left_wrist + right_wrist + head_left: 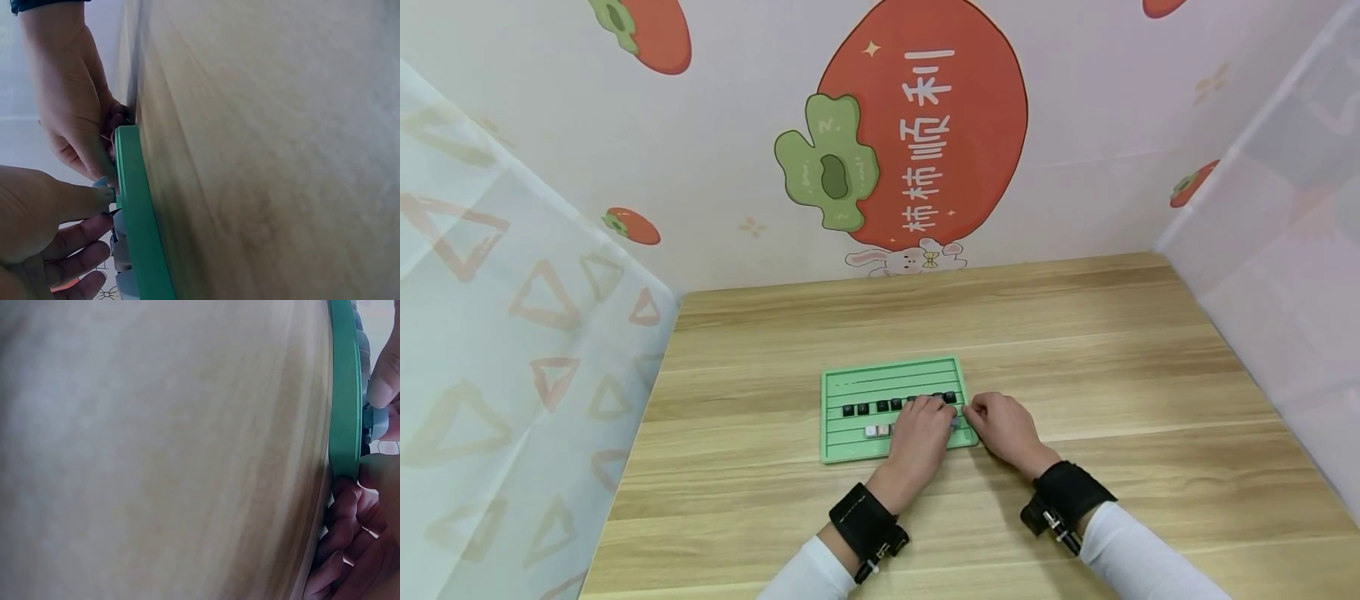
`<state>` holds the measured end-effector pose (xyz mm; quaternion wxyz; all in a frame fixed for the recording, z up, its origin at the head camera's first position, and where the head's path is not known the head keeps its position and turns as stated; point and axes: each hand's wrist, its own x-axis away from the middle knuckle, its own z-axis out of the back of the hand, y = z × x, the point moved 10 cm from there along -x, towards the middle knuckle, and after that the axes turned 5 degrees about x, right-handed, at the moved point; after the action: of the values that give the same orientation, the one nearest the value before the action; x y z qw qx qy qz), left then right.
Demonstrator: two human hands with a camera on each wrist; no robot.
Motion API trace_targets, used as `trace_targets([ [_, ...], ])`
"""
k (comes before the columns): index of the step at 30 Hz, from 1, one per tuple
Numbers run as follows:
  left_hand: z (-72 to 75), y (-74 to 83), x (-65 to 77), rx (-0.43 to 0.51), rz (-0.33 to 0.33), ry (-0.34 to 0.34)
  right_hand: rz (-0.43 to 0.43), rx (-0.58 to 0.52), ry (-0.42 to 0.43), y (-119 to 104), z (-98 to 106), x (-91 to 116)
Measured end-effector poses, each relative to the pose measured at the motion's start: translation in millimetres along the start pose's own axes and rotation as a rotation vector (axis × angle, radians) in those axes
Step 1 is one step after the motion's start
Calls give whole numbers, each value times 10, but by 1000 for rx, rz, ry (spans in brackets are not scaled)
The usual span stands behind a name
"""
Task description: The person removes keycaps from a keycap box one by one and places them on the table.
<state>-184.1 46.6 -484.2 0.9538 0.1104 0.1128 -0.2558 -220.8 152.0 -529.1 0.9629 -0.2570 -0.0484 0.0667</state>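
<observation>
A green ridged tray (850, 448) lies on the table with a row of black keycaps (863, 408) and a row of pale keycaps (871, 432). My left hand (921, 442) is over the tray's right half and covers part of both rows. Between its thumb and forefinger it pinches a grey-blue keycap (380, 422), low against the tray. At the right edge, my right hand (1006, 427) grips the tray's near right corner, thumb on top and curled fingers (342, 528) against the outer side.
The wooden table (737, 517) reaches back to a printed wall sheet (722, 167). Pale sheets also hang at the left (535, 350) and right (1285, 275). A black band with a small camera is strapped on each wrist.
</observation>
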Motion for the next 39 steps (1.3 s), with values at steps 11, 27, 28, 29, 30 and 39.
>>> trace_targets([
  [11,105,35,38,12,-36,1,-6,7,-9,9,-17,1],
  [27,204,170,131,43,-82,6,-16,9,-7,23,-35,-4],
  [28,206,183,138,38,-85,3,-16,7,-5,22,-33,0],
  [29,204,195,147,36,-88,-2,-15,6,-3,22,-33,2],
  [30,203,207,155,36,-91,-6,-14,5,0,22,-31,5],
  [39,117,250,202,30,-104,-59,-8,-4,4,15,-23,5],
])
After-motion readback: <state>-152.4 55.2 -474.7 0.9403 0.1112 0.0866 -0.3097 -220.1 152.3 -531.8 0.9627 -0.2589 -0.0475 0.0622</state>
